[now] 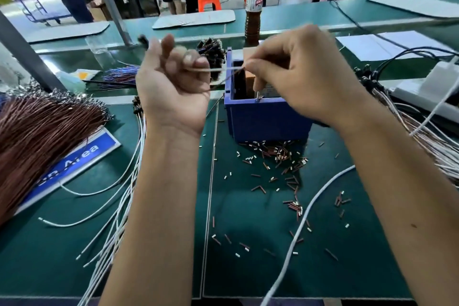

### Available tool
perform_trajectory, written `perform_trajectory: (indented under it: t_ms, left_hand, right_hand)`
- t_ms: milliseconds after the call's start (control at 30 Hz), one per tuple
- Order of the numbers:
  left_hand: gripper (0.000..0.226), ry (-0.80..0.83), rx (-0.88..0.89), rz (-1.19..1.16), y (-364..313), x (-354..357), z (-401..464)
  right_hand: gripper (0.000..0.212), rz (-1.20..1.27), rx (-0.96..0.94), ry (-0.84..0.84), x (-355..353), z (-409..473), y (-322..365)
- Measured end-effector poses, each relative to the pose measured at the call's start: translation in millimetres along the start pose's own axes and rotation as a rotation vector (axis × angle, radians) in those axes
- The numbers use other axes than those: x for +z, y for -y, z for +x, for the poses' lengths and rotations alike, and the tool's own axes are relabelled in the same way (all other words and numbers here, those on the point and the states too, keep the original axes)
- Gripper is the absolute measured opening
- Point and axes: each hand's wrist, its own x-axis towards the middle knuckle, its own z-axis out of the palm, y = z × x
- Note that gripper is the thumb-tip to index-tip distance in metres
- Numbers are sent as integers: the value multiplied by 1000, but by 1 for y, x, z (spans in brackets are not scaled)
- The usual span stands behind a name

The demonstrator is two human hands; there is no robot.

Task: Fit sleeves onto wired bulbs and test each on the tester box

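Observation:
My left hand [173, 82] is raised palm up with curled fingers and holds a wired bulb; its small black bulb [142, 38] sticks out above the hand. The thin wire [218, 70] runs from the left fingers across to my right hand [305, 74], which pinches its other end just above the blue tester box [265, 117]. A metal contact pin [258, 97] stands at the box's near rim, right under the right fingertips. Both hands are blurred by motion. Many short brown and white sleeve pieces [280, 156] lie scattered on the green mat in front of the box.
A thick bundle of brown wires [42, 136] lies at left, white wired bulbs [124, 194] beside it. More wired bulbs [409, 117] fan out at right near a white power strip [427, 92]. A bottle [253, 7] stands behind the box. A white cable [303, 226] crosses the mat.

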Motion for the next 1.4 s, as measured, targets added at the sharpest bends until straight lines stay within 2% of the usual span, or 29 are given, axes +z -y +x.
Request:
perform_trajectory:
  t_ms: [67, 133, 233, 300, 367, 467, 567, 667, 800, 867, 967, 1167, 1400]
  left_hand:
    - [38, -57, -60, -131, 2, -10, 1]
    - [42, -65, -74, -167, 4, -20, -3]
    - [40, -28, -89, -97, 4, -37, -8]
    - [38, 60, -90, 91, 6, -48, -11]
    - [34, 194, -71, 381, 8, -55, -13]
    - [20, 415, -3, 794, 14, -56, -18]
    - [10, 579, 68, 1103, 23, -56, -24]
    - [5, 629, 105, 1272, 32, -60, -30]
    - [14, 688, 271, 1484, 51, -63, -35]
    - [13, 727, 326, 1531, 59, -66, -35]
    - [6, 702, 350, 1529, 65, -73, -32]
    - [7, 678, 270, 1514, 71, -81, -28]
    - [9, 694, 260, 1507, 70, -81, -28]
  right_hand:
    - [17, 35, 27, -36, 7, -15, -14]
    - [13, 98, 70, -53, 14, -32, -28]
    - [8, 201, 116, -14, 19, -52, -50]
    - [5, 272, 135, 28, 22, -60, -61]
    - [5, 306, 135, 14, 24, -65, -69]
    - [6, 291, 113, -7, 29, -71, -77]
    - [5, 346, 123, 19, 32, -75, -82]
    - [5, 359, 118, 16, 36, -79, -84]
    - [6, 332, 119, -15, 42, -81, -84]
    - [8, 315, 126, -31, 45, -81, -85]
    - [7, 321, 138, -67, 47, -82, -85]
    - [9, 246, 135, -63, 48, -84, -87]
    - [7, 240, 129, -68, 44, -85, -86]
